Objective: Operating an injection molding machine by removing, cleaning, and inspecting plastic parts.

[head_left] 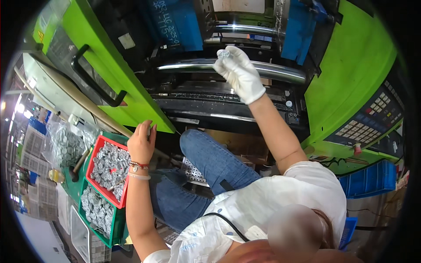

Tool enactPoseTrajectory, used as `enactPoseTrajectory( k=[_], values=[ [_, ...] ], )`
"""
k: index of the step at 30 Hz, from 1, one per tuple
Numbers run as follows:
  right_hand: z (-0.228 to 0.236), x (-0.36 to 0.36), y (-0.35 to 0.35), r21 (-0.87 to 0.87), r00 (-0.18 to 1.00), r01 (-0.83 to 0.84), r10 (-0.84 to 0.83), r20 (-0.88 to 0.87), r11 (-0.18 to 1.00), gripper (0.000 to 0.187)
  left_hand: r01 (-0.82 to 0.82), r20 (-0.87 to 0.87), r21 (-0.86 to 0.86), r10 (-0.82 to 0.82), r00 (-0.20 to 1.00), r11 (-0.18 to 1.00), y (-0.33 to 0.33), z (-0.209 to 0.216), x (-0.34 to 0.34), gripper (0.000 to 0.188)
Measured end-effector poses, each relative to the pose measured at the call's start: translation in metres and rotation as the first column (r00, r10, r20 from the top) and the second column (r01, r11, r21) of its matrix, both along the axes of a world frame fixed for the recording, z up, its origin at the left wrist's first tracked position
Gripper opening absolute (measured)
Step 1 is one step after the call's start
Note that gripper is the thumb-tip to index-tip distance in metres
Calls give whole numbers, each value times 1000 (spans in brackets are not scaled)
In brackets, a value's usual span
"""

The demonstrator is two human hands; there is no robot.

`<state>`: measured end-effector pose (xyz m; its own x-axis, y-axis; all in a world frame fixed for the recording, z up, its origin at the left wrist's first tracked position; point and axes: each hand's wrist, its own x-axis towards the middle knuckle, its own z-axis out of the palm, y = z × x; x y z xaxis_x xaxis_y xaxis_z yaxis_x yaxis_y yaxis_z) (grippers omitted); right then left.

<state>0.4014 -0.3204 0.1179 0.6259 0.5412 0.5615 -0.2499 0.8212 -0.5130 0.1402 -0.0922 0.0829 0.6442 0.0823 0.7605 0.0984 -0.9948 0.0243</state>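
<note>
My right hand (pixel 240 75), in a white glove, is raised into the gap of a machine. Its fingers pinch a small round grey part (pixel 223 55) with a patterned face. A polished steel bar (pixel 188 65) runs behind this hand. My bare left hand (pixel 141 142) has bracelets at the wrist and its fingers stretched out, with nothing seen in them. It is by the lower edge of the machine's green door (pixel 125 74). Beside it, a red tray (pixel 124 203) holds many small round grey parts (pixel 107 168).
Below the red tray, a green tray (pixel 117 228) holds more grey parts, and a plastic bag (pixel 66 144) of them lies behind. A hammer-like tool (pixel 75 172) rests nearby. Blue blocks (pixel 184 26) flank the machine gap. A keypad panel (pixel 370 114) and blue crate (pixel 370 179) are on the right.
</note>
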Motion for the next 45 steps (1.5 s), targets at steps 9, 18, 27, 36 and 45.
enactPoseTrajectory(
  k=[9,18,27,36,45],
  values=[
    [39,101,14,-39,964,264,-265,-37,964,29,-59,-58,-97,54,997,994,9,-2,-8,18],
    [72,206,70,-110,903,424,-412,119,899,43,-95,-177,-142,70,982,985,5,-2,-1,18],
    [130,344,164,-231,740,654,-546,393,720,39,-129,-240,-219,75,968,967,16,-1,14,18],
    [125,406,193,-228,834,505,-402,378,833,41,-144,-292,-263,64,954,954,21,-1,31,19],
    [129,406,191,-252,771,575,-413,485,778,45,-127,-309,-256,43,950,958,18,-2,38,19]
  ],
)
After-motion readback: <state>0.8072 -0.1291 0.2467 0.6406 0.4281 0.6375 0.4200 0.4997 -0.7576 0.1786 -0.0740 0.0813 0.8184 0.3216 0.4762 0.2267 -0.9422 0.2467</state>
